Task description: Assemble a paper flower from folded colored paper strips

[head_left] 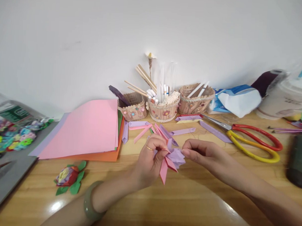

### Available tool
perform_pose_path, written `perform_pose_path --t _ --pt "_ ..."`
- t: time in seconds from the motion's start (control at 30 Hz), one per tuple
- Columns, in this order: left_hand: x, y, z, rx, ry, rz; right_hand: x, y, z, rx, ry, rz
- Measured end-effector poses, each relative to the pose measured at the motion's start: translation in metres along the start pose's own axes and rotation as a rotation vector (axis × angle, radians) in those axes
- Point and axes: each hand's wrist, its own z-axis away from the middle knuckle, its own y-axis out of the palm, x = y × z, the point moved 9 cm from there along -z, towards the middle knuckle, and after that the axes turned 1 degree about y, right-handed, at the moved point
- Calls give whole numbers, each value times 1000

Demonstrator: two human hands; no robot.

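A folded paper piece (pixel 176 157) in pink and lilac hangs over the middle of the table. My left hand (pixel 152 158) pinches its pink upper part between thumb and fingers. On its right side, my right hand (pixel 195 151) has thumb and forefinger closed at the edge of the lilac folds. Pink points (pixel 163 171) stick out downward below my left hand. Behind the hands lie folded lilac and pink strips (pixel 182 131). A finished-looking paper flower (pixel 67 176) with green leaves rests at the left.
Stacked coloured paper (pixel 90 127) lies left. Three decorated baskets (pixel 163 113) holding sticks and pens line the wall. Scissors (pixel 255 141) with red and yellow handles lie right, near a tissue pack (pixel 238 98), a lidded cup (pixel 284 95) and a dark object (pixel 299 161). A grey board (pixel 15 173) is far left.
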Motion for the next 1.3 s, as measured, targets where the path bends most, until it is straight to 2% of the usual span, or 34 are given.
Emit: perform_pose_path --t 0.2,0.3,0.43,0.63,0.73,0.83,1.0,1.17,1.3 --pt "1 -8 4 -96 19 -62 1 3 0 5 2 -7" --pt "-1 -8 3 -99 30 -44 3 2 0 -3 -11 -4" --pt "2 -5 0 -56 -28 46 6 -4 0 -47 -31 9" --pt "20 -2 -5 -32 -219 243 7 -34 2 -329 -34 85" --pt "31 10 -2 61 -350 375 10 -28 -1 -265 -60 68" --pt "43 17 2 106 -465 493 11 -20 -2 -179 -53 21" --pt "53 24 8 118 -643 665 9 -20 2 -199 -53 66" --pt "58 29 16 112 -812 716 27 -12 10 -262 -270 318" --pt "65 29 19 88 -870 604 38 -6 18 -289 -382 426"
